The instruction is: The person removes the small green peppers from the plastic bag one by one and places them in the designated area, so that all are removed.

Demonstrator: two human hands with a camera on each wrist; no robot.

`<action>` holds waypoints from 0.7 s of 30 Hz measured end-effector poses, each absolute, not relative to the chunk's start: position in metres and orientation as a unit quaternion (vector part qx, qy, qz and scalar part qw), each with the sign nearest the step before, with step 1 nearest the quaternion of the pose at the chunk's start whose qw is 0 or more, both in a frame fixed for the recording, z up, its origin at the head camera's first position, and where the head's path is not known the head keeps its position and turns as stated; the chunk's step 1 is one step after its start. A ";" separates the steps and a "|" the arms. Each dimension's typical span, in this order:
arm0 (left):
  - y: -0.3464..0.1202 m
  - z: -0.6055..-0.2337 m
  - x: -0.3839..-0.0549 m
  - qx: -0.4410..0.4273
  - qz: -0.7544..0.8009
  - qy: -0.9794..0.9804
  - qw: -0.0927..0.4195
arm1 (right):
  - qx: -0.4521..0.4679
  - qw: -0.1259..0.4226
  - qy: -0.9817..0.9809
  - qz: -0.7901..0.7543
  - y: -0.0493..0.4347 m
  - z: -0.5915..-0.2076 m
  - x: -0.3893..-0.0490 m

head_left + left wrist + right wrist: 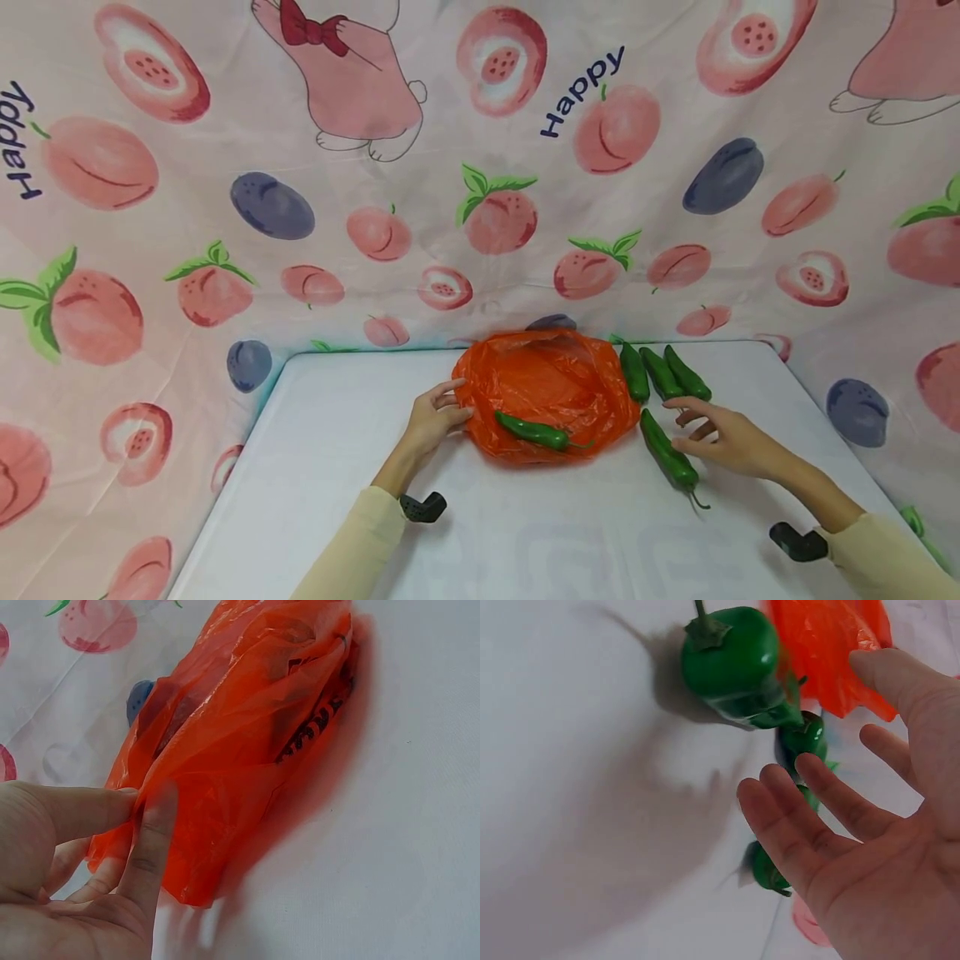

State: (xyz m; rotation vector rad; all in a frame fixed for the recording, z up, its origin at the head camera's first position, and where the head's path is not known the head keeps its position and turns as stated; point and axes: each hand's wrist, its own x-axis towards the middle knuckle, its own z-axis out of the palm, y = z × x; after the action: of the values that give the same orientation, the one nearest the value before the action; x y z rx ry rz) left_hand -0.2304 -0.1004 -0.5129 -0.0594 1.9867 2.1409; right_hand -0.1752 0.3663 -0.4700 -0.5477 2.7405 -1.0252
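My left hand [432,419] pinches the left edge of a crumpled orange-red plastic bag [543,371], thumb on one side and fingers on the other. In the left wrist view the bag [217,757] stands with its film held up by that pinch, dark print on its side. One green chili pepper [531,431] shows against the front part of the bag. My right hand [731,442] hovers with fingers spread and nothing held, just right of another green pepper [667,450]. From the right wrist, this pepper [731,660] appears beyond the fingertips.
Three more green peppers lie behind my right hand: one beside the bag [634,372], a middle one [660,371] and a right one [686,373]. They rest on a white table [337,433]. Behind it hangs a fruit-print cloth [420,192].
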 end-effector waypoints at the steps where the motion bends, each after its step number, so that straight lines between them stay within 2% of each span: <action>1: -0.101 -0.513 -0.230 -0.020 0.729 0.676 0.109 | -0.186 0.077 0.918 -0.341 0.366 -0.469 -0.176; 21: -0.103 -0.516 -0.230 -0.022 0.732 0.672 0.111 | -0.249 0.001 0.910 -0.331 0.347 -0.450 -0.189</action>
State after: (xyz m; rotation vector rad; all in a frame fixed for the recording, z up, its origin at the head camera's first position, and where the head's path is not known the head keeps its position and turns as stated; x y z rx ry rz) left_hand -0.2296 -0.1032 -0.5156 -0.0651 1.9752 2.1491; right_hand -0.1892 0.3474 -0.4502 -0.7822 2.8583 -1.0390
